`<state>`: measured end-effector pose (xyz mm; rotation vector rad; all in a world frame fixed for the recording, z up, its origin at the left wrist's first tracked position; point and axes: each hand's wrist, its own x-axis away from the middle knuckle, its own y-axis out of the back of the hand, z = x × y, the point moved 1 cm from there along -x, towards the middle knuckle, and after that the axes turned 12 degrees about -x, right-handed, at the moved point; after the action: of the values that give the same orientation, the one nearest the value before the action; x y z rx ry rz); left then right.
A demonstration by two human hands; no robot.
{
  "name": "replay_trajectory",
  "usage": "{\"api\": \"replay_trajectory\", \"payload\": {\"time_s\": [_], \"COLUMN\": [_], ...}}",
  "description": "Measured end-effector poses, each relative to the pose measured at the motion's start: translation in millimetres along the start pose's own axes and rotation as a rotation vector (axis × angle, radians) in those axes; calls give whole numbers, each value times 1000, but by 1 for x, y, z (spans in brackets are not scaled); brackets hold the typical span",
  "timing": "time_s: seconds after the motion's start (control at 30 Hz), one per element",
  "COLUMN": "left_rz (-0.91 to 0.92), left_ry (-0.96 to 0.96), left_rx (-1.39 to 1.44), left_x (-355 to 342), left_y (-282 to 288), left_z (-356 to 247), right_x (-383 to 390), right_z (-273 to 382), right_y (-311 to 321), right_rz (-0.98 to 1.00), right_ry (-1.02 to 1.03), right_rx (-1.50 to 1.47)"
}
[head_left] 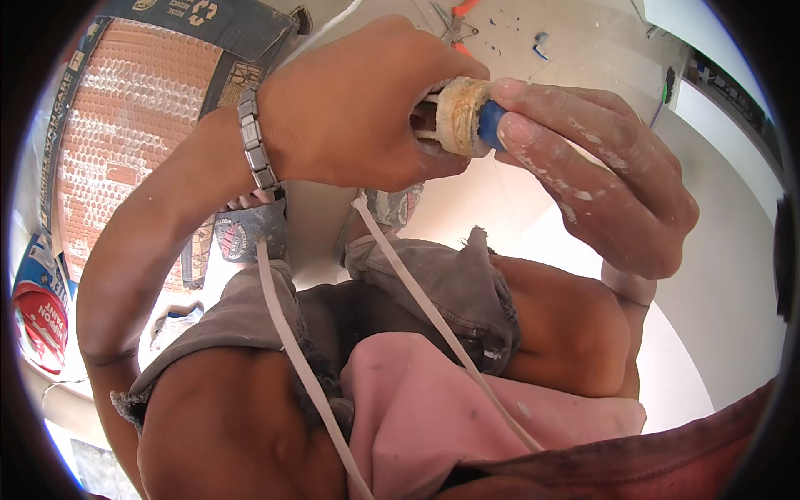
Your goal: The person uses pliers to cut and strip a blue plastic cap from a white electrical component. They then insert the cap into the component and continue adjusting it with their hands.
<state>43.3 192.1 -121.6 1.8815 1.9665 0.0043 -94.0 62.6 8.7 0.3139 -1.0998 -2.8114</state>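
My left hand (358,108), with a metal link bracelet at the wrist, is closed around a short off-white cylindrical piece (462,117) with brownish stains. Two thin pale prongs or strands run from the piece into the curl of my fingers, where their ends are hidden. A small blue part (492,125) sits at its right end. My right hand (608,158), flecked with white, pinches this blue part between the fingertips. Both hands are raised in front of me above my knees, and the piece spans between them. Its exact kind cannot be made out.
Pliers with orange handles (457,25) lie on the floor beyond my hands, near small blue scraps (542,46). To the left stands a black-edged box (92,75) with copper-coloured bubble wrap; a paint container (42,317) is nearer. Pale cords (417,292) hang over my lap.
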Motion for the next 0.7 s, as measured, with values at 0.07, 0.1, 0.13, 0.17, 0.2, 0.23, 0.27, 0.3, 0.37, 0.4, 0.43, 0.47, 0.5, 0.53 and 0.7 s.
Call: {"api": "replay_trajectory", "payload": {"time_s": [0.07, 0.1, 0.13, 0.17, 0.2, 0.23, 0.27, 0.3, 0.37, 0.4, 0.43, 0.47, 0.5, 0.53, 0.7], "left_rz": [-15, -7, 2, -16, -33, -49, -48, -46, -42, -40, -37, -51, -64, -75, -66], "left_ry": [-19, -29, -39, -49, -58, -67, -61, -55, -44, -39, -35, -7, 20, 47, 138], "left_rx": [29, 35, 40, 12, -16, -43, -29, -14, -1, -2, -3, -17, -31, -44, -188], "left_x": [1, 1, 1, 3, 4, 5, 5, 5, 4, 3, 3, 5, 7, 9, 10], "left_y": [-3, -4, -5, -5, -4, -4, -4, -5, -4, -4, -3, -6, -10, -14, -24], "left_z": [2, 2, 2, 2, 1, 1, 2, 3, 4, 3, 3, 4, 4, 4, -3], "right_x": [0, -1, -2, -3, -4, -5, -5, -5, -4, -3, 0, 2, 4, 7, 12], "right_z": [-1, -1, 1, 2, 1, 0, -1, -3, -11, -14, -16, -18, -19, -15, 9], "right_y": [0, 0, 2, 3, 3, 3, 2, 1, -1, -2, -3, -6, -8, -11, -30], "right_rz": [45, 72, 109, 128, 147, 149, 136, 124, 87, 71, 61, 44, 28, 4, -243], "right_ry": [8, 7, -4, -3, -1, 9, 29, 48, 92, 108, 111, 84, 58, -6, -519], "right_rx": [49, 65, 64, 66, 67, 72, 83, 93, 105, 102, 81, 61, 41, 30, -228]}}
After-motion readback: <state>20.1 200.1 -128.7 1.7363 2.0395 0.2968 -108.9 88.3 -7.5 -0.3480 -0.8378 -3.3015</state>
